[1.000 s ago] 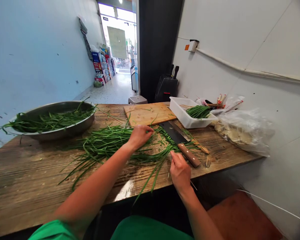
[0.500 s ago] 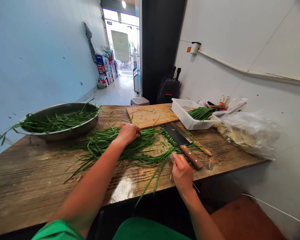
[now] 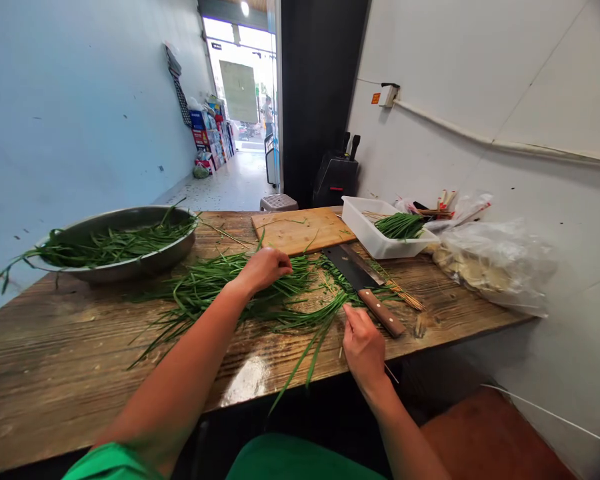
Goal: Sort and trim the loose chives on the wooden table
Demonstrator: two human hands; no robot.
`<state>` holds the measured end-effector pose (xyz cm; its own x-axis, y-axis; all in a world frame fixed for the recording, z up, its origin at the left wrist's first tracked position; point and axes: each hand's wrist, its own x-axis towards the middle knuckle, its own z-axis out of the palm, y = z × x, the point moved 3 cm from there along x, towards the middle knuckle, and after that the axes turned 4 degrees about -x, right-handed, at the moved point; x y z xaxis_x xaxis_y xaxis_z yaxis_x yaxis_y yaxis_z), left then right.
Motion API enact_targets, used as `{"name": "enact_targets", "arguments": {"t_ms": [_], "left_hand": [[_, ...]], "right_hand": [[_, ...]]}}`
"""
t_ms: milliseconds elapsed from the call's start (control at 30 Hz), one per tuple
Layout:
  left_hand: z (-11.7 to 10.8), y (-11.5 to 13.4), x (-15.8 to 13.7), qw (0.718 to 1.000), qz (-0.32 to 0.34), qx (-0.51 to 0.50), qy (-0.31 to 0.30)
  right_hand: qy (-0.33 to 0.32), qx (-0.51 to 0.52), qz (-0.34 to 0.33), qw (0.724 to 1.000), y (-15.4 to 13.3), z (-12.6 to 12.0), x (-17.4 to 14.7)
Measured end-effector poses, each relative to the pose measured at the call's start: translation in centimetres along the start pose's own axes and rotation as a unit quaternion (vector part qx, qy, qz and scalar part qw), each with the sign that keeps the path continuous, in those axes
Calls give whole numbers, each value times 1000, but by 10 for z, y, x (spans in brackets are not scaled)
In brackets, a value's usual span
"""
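Green stalks [image 3: 205, 283] lie in a loose heap across the wooden table [image 3: 80, 347]; to the left stands the metal basin [image 3: 145, 264], with more stalks inside, and behind lies the cutting board [image 3: 305, 230]. The knife [image 3: 377, 310] rests at the right. Over the heap, the left hand [image 3: 265, 270] has curled fingers, but their hold I cannot tell. The right hand [image 3: 364, 343] has fingers pinched together on gathered stalk ends.

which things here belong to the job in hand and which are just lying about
Likely the job:
green stalks by the left hand and right hand
steel basin
knife
cutting board
thin sticks
white tray with green bunch

Probably just lying about:
grey stool
black case
stacked boxes
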<state>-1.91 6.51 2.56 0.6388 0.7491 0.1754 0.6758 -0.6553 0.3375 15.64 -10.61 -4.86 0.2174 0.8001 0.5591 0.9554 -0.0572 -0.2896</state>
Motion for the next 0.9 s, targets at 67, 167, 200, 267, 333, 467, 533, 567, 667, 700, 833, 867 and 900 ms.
{"name": "enact_targets", "arguments": {"t_ms": [67, 167, 200, 267, 333, 467, 533, 567, 667, 700, 833, 867, 900], "left_hand": [[1, 6, 1, 999, 30, 25, 38], [13, 15, 1, 995, 81, 58, 23], [18, 17, 1, 994, 84, 64, 19], [26, 21, 1, 995, 76, 63, 23], [32, 24, 2, 997, 55, 39, 37], [38, 29, 3, 997, -17, -43, 62], [41, 30, 4, 993, -72, -70, 62], [42, 30, 4, 990, -98, -79, 61], [44, 27, 4, 983, -139, -107, 57], [44, 26, 4, 981, -141, -123, 56], [42, 24, 5, 970, -131, -195, 57], [42, 24, 5, 968, -133, -206, 61], [41, 24, 5, 965, -136, -214, 66]], "right_hand": [[1, 1, -2, 1000, 0, 0, 0], [0, 0, -3, 1000, 0, 0, 0], [-2, -1, -3, 1000, 0, 0, 0], [-6, -2, -1, 1000, 0, -1, 0], [-9, -1, -1, 1000, 0, -1, 0], [-12, -3, -7, 1000, -1, 0, 0], [-15, -8, -8, 1000, -1, 0, 0], [-16, -10, -8, 1000, -1, 0, 0], [-19, -16, -7, 1000, -1, 0, 0], [-20, -18, -7, 1000, -1, 0, 0], [-29, -23, -6, 999, -2, 1, 0], [-29, -25, -6, 999, -2, 1, 0], [-29, -27, -6, 999, -2, 0, 0]]}}
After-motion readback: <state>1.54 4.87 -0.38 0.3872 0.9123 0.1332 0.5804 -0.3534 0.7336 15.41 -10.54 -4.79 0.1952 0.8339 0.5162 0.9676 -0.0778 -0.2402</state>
